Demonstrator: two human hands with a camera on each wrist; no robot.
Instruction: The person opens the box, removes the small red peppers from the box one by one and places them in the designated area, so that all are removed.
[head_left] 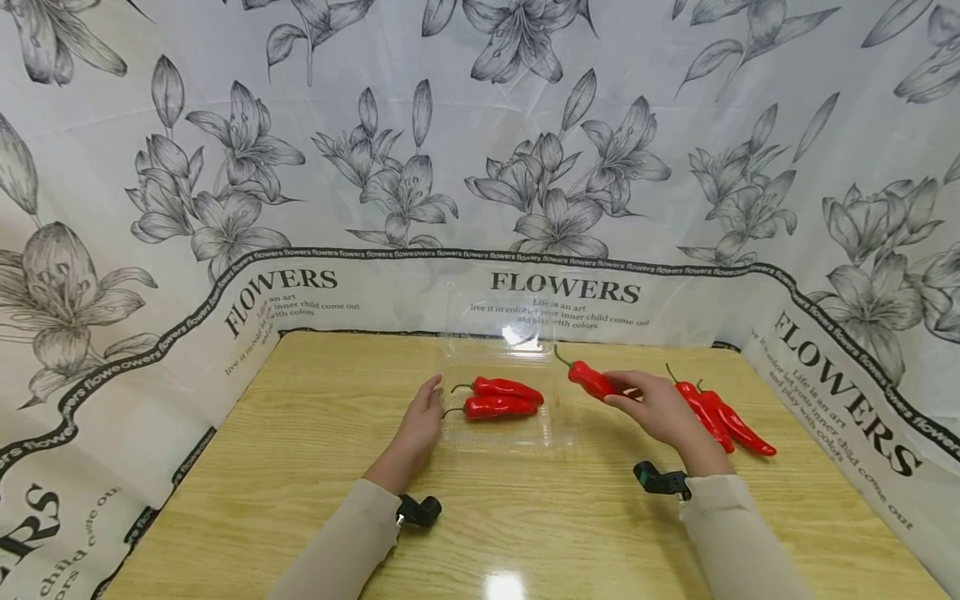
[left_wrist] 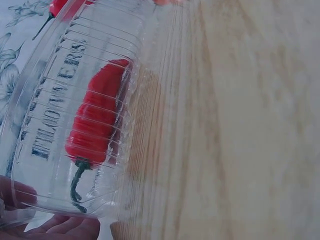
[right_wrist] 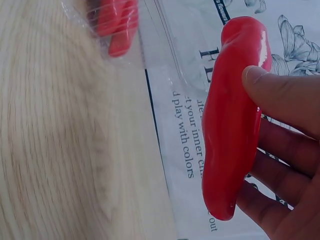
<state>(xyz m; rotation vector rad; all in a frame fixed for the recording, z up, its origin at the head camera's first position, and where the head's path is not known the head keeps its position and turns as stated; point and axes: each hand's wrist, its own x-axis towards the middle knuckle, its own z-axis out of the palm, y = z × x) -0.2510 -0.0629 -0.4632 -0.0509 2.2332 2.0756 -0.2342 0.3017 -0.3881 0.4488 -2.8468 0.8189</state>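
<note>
the right hand (head_left: 660, 410) holds a red pepper (head_left: 587, 379) above the table (head_left: 337, 467), just to the right of a clear plastic box (head_left: 517, 435). its grip is clamped on the pepper, thumb on one side and fingers on the other. the pepper's long axis runs diagonally: the green stem (head_left: 562, 357) points away from the person and leftward, toward the box, while the other end points back into the hand.

the left hand (head_left: 422, 421) is at the left side of the box; whether its grip pinches the plastic, i cannot tell. inside lie a rear pepper (head_left: 506, 388) and a front pepper (head_left: 498, 407), side by side, long axes left to right, stems to the left. the lid (head_left: 498, 317) stands raised at the back, before the printed cloth (head_left: 405, 300).

right of the right hand, an inner pepper (head_left: 705, 410) and an outer pepper (head_left: 738, 425) lie slanted on the table, stems pointing away and leftward, tips nearer the person.
</note>
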